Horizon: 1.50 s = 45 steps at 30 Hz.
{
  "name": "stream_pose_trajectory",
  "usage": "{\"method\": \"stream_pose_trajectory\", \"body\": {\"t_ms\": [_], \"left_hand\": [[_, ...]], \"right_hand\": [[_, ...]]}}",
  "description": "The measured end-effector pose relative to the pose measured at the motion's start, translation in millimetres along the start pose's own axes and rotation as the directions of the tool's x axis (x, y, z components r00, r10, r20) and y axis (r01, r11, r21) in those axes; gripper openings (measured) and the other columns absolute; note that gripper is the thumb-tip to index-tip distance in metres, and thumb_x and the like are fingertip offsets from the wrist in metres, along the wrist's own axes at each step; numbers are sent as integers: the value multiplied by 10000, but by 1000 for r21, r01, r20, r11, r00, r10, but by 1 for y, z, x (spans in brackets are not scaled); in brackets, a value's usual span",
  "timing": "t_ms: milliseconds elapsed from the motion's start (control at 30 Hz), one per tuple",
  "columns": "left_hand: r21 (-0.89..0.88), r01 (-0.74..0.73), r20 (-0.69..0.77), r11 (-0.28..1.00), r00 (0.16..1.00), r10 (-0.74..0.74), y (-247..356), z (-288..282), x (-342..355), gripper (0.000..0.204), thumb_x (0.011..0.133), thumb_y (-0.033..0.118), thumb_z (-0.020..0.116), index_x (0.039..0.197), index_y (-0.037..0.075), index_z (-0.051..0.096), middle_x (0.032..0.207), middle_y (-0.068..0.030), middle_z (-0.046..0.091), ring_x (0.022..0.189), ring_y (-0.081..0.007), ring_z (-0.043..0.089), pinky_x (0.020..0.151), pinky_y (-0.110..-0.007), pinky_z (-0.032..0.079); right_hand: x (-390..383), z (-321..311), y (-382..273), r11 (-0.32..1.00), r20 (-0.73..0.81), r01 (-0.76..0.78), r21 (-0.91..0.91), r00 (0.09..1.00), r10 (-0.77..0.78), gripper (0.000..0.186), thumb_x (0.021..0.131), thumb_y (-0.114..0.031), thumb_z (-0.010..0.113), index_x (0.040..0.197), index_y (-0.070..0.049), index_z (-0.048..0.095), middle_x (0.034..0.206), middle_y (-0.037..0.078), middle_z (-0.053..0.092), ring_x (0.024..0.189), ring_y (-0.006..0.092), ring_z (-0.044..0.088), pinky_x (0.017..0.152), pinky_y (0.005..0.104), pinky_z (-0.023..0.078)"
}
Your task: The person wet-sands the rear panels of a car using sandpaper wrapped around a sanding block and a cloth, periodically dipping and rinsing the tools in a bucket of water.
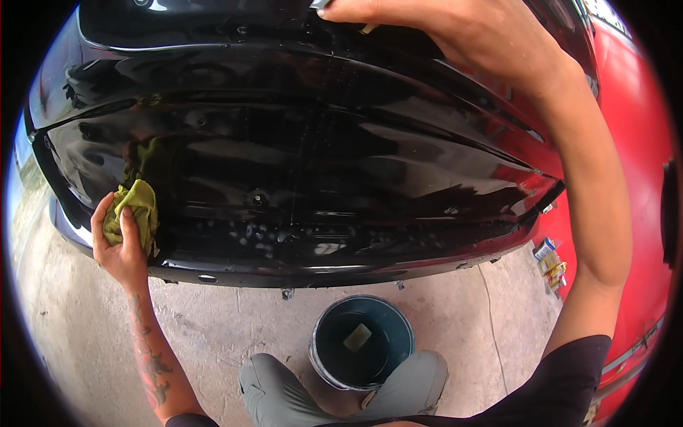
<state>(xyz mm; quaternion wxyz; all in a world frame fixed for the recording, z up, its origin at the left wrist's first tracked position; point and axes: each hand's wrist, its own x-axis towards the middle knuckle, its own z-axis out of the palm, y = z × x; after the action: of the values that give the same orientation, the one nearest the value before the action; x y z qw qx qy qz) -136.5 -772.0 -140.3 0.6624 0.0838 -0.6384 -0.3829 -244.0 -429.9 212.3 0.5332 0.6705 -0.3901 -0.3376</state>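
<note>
A glossy black car body panel (398, 171) spans the view in front of me, with water drops and pale wet smears along its lower part. At its left end my left hand (121, 245) is closed around a yellow-green cloth (135, 213), which rests against the panel. My right arm reaches up across the right side to the top. There my right hand (441, 21) is partly cut off by the picture's edge. A small grey piece (321, 3) shows at its fingertip, too cropped to identify.
A dark bucket (313, 352) of water stands on the concrete floor (206, 313) between my knees, a pale rectangular block (357, 337) in it. To the right are a red surface (640, 178), several small cans and packages (550, 262), and a thin line along the floor.
</note>
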Motion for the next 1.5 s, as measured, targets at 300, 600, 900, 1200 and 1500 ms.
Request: {"method": "stream_pose_trajectory", "body": {"t_ms": [300,600,900,1200,1500], "left_hand": [[6,4,4,1000,1000,-4,-1,0,0,280,970,100,671,1236,13,650,1122,-82,696,1003,-143,660,909,-279,524],[41,-20,-8,999,1000,20,-2,1,0,282,968,104,673,1231,6,651,1123,-85,696,995,-139,661,907,-272,523],[23,0,-2,1000,1000,0,-1,1,0,279,970,107,672,1229,5,651,1117,-80,696,998,-141,660,910,-276,521],[35,1,0,999,1000,-1,-1,1,1,279,969,118,672,1225,8,656,1122,-80,695,1001,-150,661,915,-283,518],[54,-6,-1,999,1000,6,-2,0,1,283,970,117,672,1231,11,654,1122,-83,699,998,-151,666,907,-283,524]], "right_hand": [[3,2,1,997,-110,38,62,993,-31,197,906,-142,599,1072,-175,699,1202,53,603,1180,233,557,1004,453,427],[4,1,1,970,-100,-7,244,994,32,198,900,-144,590,1065,-165,699,1172,51,603,1154,234,560,980,425,444],[-2,6,5,988,-98,125,93,988,-116,222,903,-146,578,1086,-179,701,1171,51,605,1146,230,563,966,404,444],[1,5,5,985,-138,120,121,985,-103,234,890,-103,602,1094,-180,687,1189,63,604,1160,235,560,1018,423,423],[4,17,10,980,-101,106,170,991,-90,249,889,-96,597,1100,-206,669,1187,50,591,1166,238,544,1034,434,430]]}}
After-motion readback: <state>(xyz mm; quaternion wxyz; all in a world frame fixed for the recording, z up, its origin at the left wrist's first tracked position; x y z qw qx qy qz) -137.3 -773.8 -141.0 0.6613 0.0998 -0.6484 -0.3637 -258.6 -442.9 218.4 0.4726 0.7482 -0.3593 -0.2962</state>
